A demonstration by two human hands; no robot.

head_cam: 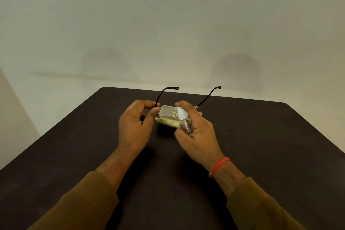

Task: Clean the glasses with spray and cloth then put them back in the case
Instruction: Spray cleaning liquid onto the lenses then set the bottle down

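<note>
My left hand [135, 127] pinches the left corner of the glasses [162, 95], held above the table with both black temple arms pointing away from me. Their lenses are nearly invisible against the case. My right hand [197, 132] grips a small clear spray bottle [184, 123] with a white nozzle, its tip aimed at the glasses from close range. Behind both hands, an open translucent yellowish case [168, 115] with printed lettering lies on the table. A yellow strip [168, 122] shows at the case's front; I cannot tell if it is the cloth.
The dark table [168, 173] runs from me to a far edge just beyond the case, with a plain pale wall behind. A red band circles my right wrist [219, 166]. Brown sleeves cover both forearms.
</note>
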